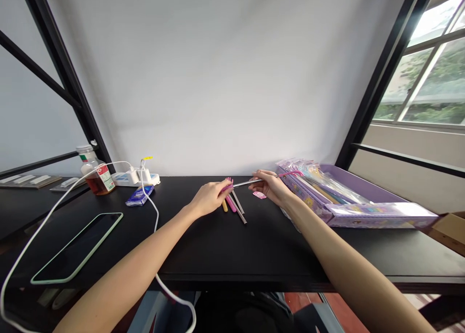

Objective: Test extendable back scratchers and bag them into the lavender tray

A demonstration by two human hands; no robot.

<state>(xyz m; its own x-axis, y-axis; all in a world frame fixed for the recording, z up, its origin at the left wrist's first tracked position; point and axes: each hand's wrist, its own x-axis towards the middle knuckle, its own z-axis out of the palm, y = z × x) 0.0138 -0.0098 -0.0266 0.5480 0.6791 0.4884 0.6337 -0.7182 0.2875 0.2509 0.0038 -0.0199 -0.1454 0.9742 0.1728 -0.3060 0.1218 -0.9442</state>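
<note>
Between my hands a pink back scratcher with a silver rod (248, 183) lies nearly level above the desk. My left hand (210, 196) is closed on its pink handle end. My right hand (271, 187) grips the other end of the rod, with the curved pink tip (292, 173) sticking out to the right beyond it. Under and just past my left hand are a yellow handle (224, 206), a pink handle (231, 204) and silver rods (240, 212); their far ends are partly hidden. A small pink card or tag (259, 195) lies near my right hand.
On the right stands an open purple box (381, 214) with several plastic-wrapped pieces (327, 183). To the left are a phone (78, 248), a blue packet (140, 196), a power strip (154, 179), a bottle (98, 173) and a white cable (157, 216) running over the desk edge.
</note>
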